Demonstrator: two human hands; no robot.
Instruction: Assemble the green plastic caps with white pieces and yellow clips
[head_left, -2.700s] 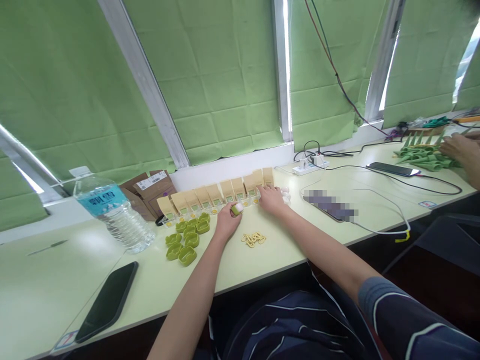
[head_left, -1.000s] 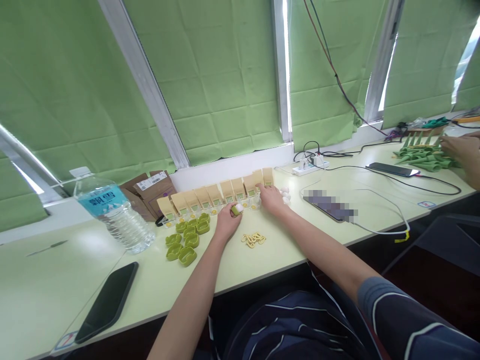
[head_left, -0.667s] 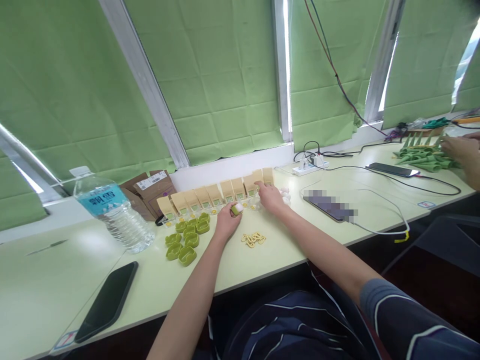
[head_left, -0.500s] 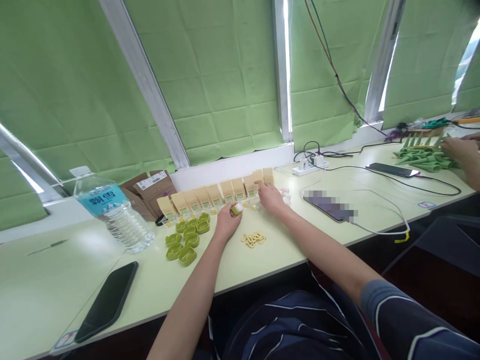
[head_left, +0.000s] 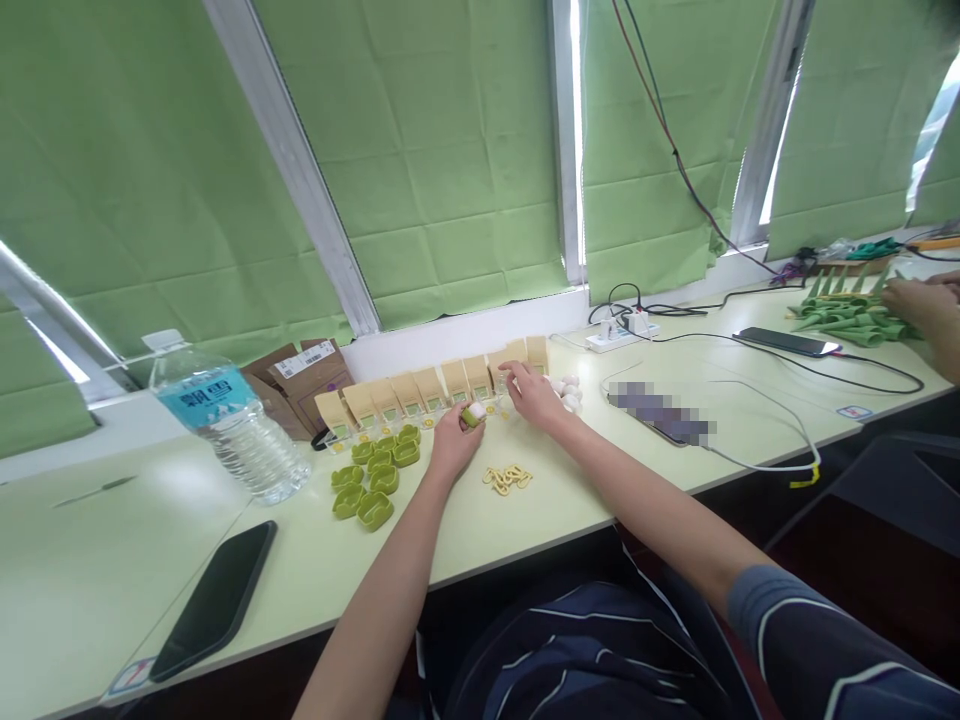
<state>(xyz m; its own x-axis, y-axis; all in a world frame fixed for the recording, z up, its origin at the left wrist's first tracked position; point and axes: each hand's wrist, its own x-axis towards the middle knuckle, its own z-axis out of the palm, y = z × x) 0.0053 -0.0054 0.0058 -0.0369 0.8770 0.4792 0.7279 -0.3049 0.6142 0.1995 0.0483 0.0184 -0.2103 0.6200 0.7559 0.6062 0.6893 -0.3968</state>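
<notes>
My left hand (head_left: 452, 446) is closed round a small green piece with a white top (head_left: 473, 414), held just in front of a row of tan cards with clear packs (head_left: 420, 394) along the window sill. My right hand (head_left: 534, 396) rests at the right end of that row, fingers curled over a clear pack; what it grips is hidden. Several green heart-shaped pieces (head_left: 375, 477) lie to the left of my left hand. A small heap of yellow rings (head_left: 508, 478) lies just below both hands. A few white pieces (head_left: 570, 393) sit right of my right hand.
A water bottle (head_left: 222, 416) stands at the left, a black phone (head_left: 215, 599) lies near the front edge. Brown boxes (head_left: 301, 375) sit behind the row. A second phone (head_left: 658, 413), cables and a power strip (head_left: 621, 330) lie to the right. Another person's hand (head_left: 927, 308) touches green cones (head_left: 847, 314).
My right hand has slid a little to the left along the row of cards. My left hand still holds the green piece in the same spot.
</notes>
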